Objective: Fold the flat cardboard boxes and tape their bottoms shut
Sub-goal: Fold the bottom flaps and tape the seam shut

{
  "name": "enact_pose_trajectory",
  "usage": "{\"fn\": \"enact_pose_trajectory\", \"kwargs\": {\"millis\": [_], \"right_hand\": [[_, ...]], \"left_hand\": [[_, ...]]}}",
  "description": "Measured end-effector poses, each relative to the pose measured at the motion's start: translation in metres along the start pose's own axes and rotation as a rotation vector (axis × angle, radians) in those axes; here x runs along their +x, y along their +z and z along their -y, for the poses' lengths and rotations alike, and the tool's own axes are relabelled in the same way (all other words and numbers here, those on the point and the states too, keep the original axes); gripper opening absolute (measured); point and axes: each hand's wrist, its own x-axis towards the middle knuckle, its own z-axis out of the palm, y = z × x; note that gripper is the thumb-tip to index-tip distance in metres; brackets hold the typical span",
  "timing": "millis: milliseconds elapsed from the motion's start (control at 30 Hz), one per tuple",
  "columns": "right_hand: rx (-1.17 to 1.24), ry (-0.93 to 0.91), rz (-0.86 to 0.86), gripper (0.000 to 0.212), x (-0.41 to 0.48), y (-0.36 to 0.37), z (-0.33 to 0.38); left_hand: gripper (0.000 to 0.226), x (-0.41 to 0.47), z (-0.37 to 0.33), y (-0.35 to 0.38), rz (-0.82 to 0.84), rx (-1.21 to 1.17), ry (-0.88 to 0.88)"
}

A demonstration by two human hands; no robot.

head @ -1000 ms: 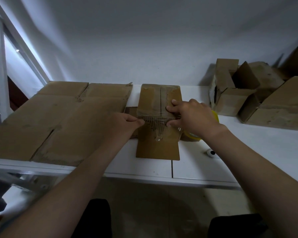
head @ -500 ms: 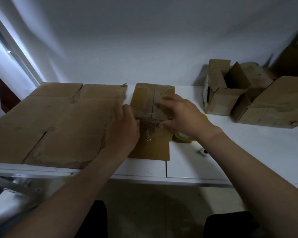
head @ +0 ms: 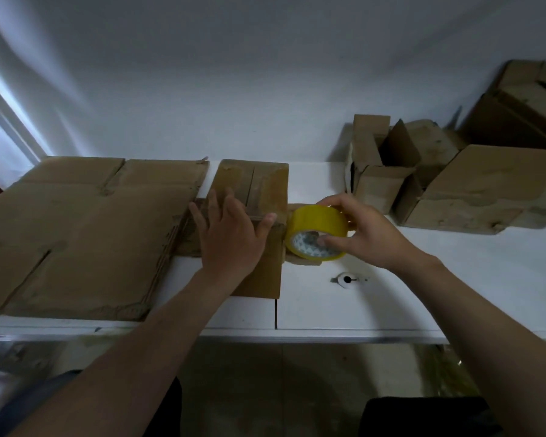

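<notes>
Fingers straight, the left hand [head: 230,234] is pressing the small brown cardboard box [head: 265,187], long axis pointing away; just right of it, the right hand [head: 366,234] is gripping the yellow tape roll [head: 312,220] in curled fingers.

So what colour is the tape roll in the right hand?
Yellow, with a white printed core; the tape roll shows clearly in the head view.

Hidden: small box [head: 265,187] centre, under your left hand [head: 230,241]; tape roll [head: 316,220] core, partly behind your right hand [head: 369,238]. Cut off: large box [head: 486,190], right edge. Unidentifiable: small white object [head: 345,280].
</notes>
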Motion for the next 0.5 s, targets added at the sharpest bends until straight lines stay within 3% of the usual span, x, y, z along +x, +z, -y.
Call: {"fn": "enact_pose_trajectory", "kwargs": {"millis": [133,500], "right_hand": [[-0.016,-0.059,-0.04,0.049,0.002,-0.001,0.009],[-0.143,0.017,0.003,0.035,0.004,-0.005,0.033]], "left_hand": [[0.059,0.004,0.003,0.001,-0.018,-0.008,0.038],[0.053,0.01,0.001,0.003,0.043,-0.018,-0.01]]}}
